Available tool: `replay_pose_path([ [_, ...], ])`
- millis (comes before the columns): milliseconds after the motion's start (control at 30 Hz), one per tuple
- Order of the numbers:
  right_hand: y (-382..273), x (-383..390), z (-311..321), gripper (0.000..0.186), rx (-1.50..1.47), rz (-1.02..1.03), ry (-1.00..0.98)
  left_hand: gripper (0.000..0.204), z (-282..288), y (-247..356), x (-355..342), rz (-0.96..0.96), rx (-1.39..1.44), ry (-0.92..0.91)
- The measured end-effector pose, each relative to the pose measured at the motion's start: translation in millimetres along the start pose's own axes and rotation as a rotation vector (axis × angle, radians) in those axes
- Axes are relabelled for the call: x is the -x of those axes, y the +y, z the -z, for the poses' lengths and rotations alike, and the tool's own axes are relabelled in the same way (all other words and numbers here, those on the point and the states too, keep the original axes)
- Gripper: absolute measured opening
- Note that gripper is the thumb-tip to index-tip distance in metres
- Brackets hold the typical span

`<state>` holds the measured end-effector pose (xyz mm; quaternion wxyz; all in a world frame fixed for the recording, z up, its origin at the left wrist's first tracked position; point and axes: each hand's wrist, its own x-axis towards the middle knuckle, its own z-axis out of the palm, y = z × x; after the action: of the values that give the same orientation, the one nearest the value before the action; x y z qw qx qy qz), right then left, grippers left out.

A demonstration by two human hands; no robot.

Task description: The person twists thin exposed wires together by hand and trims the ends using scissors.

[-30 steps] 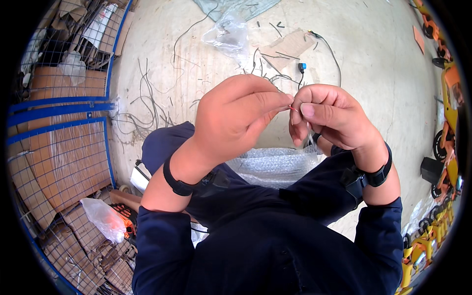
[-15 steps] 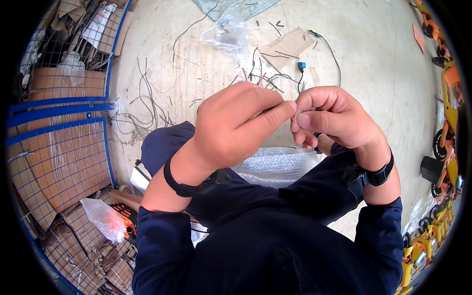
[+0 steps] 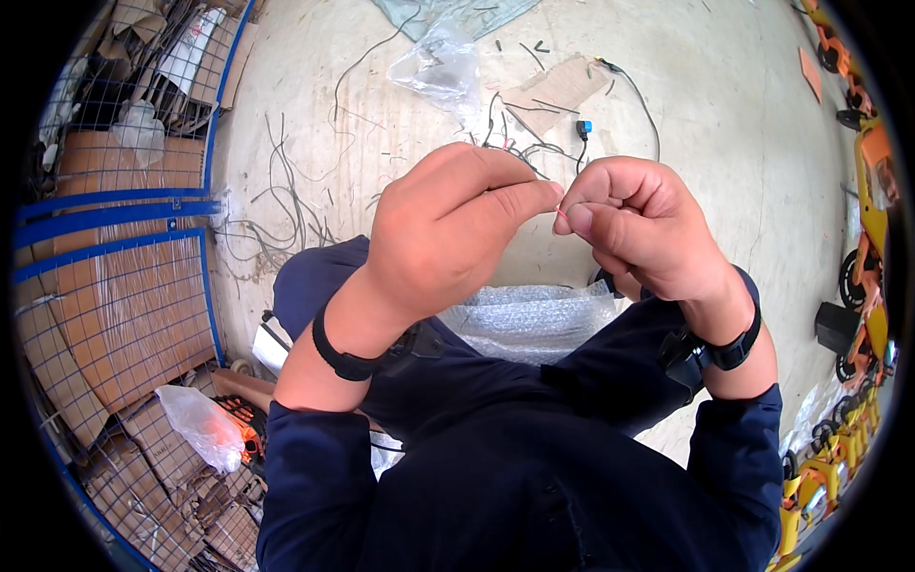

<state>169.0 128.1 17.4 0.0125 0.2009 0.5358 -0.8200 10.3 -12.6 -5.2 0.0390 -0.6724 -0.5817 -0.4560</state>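
Note:
My left hand (image 3: 448,229) pinches a thin red wire (image 3: 561,211) between thumb and fingertips, just left of my right hand (image 3: 634,229), whose thumb and index finger pinch the same wire with the other fingers curled. Both wrists wear black straps with devices. Below my hands a sheet of bubble wrap (image 3: 519,319) lies on the floor between my bent legs in dark trousers. Beyond them are loose black wires (image 3: 286,181) and a cable with a blue connector (image 3: 584,128). My left fingertips are partly hidden.
Blue mesh cages (image 3: 124,315) of flattened cardboard stand at the left, with a clear bag (image 3: 200,429) over something orange. Ahead lie a cardboard piece (image 3: 562,91), a plastic bag (image 3: 438,67) and a grey-blue sheet (image 3: 457,14). Orange and yellow wheeled items (image 3: 867,191) line the right.
Both hands have shifted slightly left, still pinching the wire. My left hand dipped half a second ago and is raised again now, and my right thumb and fingers have tilted a little.

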Motion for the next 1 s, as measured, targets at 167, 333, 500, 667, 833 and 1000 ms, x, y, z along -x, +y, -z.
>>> replay_pose_path([
  [167, 2.5, -1.4, -5.6, 0.012, 0.041, 0.028, 0.026, 0.036, 2.7, -0.7, -0.1, 0.017, -0.010, 0.004],
  [333, 7.9, -7.0, 2.5, 0.015, -0.080, -0.011, -0.031, 0.036, 4.6, -2.1, 0.5, 0.022, -0.024, 0.005],
  [500, 3.7, -5.7, 5.4, 0.016, -0.090, -0.072, -0.136, 0.037, 4.5, -0.6, 0.7, 0.024, -0.022, 0.002],
  [667, -2.5, -1.5, -0.1, 0.013, -0.019, -0.061, -0.101, 0.039, 1.7, -2.4, 1.6, -0.023, -0.019, 0.015],
  [833, -1.6, 0.9, -2.0, 0.011, 0.036, -0.013, -0.064, 0.042, 2.6, -1.9, 1.0, -0.030, 0.004, 0.018],
  [1000, 7.6, -0.1, -9.0, 0.014, 0.111, 0.089, -0.014, 0.041, 4.4, -2.3, 1.5, -0.044, 0.002, 0.018],
])
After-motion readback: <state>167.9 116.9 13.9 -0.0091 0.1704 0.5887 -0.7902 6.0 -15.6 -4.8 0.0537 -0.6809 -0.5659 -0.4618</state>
